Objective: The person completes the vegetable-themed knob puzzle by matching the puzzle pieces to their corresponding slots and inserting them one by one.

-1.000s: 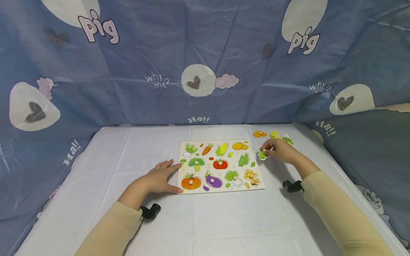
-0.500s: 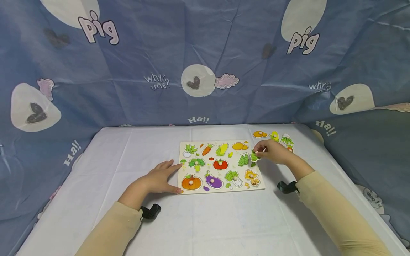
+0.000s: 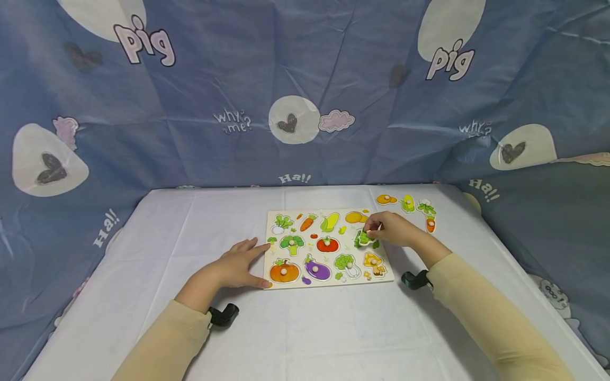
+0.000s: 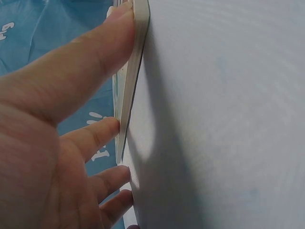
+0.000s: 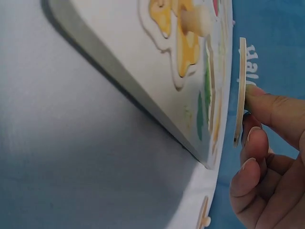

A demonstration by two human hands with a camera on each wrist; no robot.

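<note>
A wooden vegetable puzzle board point(image 3: 305, 283) lies flat on the white table. My right hand point(image 3: 393, 228) pinches a green vegetable puzzle piece point(image 3: 364, 238) over the board's right side, above the printed green recess. In the right wrist view that thin piece point(image 5: 241, 90) is seen edge-on, with a gap between it and the board point(image 5: 119, 71). Spread at the board's left edge is my left hand point(image 3: 235, 265). Its thumb point(image 4: 102, 59) touches the board's edge point(image 4: 136, 57) near the front corner, and the index fingertip touches farther back.
Beyond the board's right back corner lie a potato piece point(image 3: 386, 199), a corn piece point(image 3: 407, 203), a white-and-green radish piece point(image 3: 427, 207) and a carrot piece point(image 3: 431, 224). Knobbed pieces, such as the pumpkin point(image 3: 284, 271) and eggplant point(image 3: 317, 269), sit in the board. A blue printed cloth point(image 3: 229, 153) hangs behind.
My right hand has moved left with the green piece, from beside the board to over its right side. The carrot piece has come into full view. My left hand has stayed in place.
</note>
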